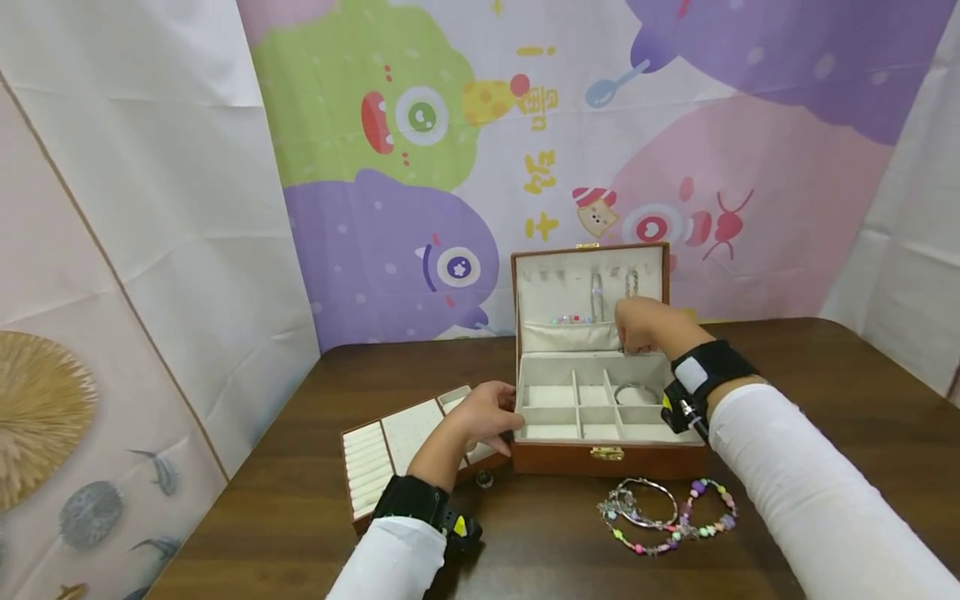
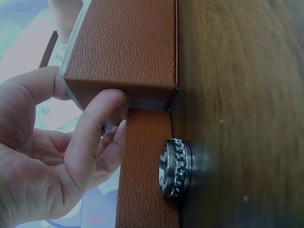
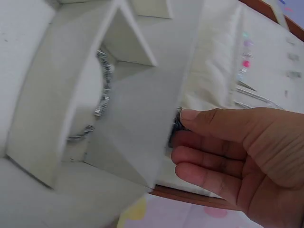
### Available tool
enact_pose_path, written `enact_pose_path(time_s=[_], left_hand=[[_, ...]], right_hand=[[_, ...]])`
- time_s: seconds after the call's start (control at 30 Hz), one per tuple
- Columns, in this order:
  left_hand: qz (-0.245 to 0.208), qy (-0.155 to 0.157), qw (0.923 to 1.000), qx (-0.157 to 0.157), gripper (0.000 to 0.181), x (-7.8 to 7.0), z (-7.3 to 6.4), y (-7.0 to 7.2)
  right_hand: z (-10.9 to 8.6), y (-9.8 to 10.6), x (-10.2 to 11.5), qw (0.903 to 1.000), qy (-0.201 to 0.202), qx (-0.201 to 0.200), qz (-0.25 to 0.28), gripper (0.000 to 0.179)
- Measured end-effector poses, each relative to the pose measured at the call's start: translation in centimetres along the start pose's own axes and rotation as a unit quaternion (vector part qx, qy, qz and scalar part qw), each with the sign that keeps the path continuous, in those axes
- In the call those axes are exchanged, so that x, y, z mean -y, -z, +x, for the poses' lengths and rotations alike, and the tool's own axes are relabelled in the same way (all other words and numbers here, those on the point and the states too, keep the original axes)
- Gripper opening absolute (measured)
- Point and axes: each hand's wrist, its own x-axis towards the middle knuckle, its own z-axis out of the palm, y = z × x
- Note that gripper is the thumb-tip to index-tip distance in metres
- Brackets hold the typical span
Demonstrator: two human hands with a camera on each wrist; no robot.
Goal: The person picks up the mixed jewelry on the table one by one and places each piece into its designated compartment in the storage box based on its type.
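A brown leather jewelry box (image 1: 609,458) stands with its lid raised. At its left front corner, my left hand (image 1: 487,414) holds on, index finger over the rim and thumb against the outer side. My right hand (image 1: 647,325) is in front of the lid's fabric pocket (image 1: 570,337). Between thumb and index finger it pinches a small dark, silvery piece (image 3: 176,127), mostly hidden by the fingers. A silver bracelet (image 3: 105,83) lies in a right-hand compartment. Bracelets (image 1: 597,296) hang on the lid, and colored beads (image 1: 572,319) show at the pocket.
Left of the box lies a removable tray (image 1: 411,433) with ring rolls, touching the box side. A chain-patterned ring (image 2: 175,168) stands on the table by the tray. In front of the box lie beaded bracelets (image 1: 651,548) and a silver bangle (image 1: 663,492).
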Motion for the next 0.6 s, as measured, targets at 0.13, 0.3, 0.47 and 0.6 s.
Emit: enact_pose_path(time_s=[0.13,0.3,0.47,0.6], left_hand=[[0.008,-0.003,1.0,0.004,0.059,0.05,-0.01,-0.17],[0.013,-0.006,0.9999,0.0,0.059,0.09,0.13,-0.11],[0.013,-0.006,0.9999,-0.003,0.059,-0.01,0.18,-0.11],[0.014,-0.005,0.9999,-0.005,0.059,-0.04,0.11,-0.11]], right_hand=[[0.25,-0.87,-0.1,0.9998,0.008,-0.013,-0.015,0.013],[0.37,-1.09,-0.06,0.9996,0.017,-0.014,-0.019,0.014],[0.41,-1.13,-0.18,0.9997,0.015,-0.009,-0.017,0.012],[0.42,-1.28,-0.24,0.9993,0.024,-0.019,-0.019,0.016]])
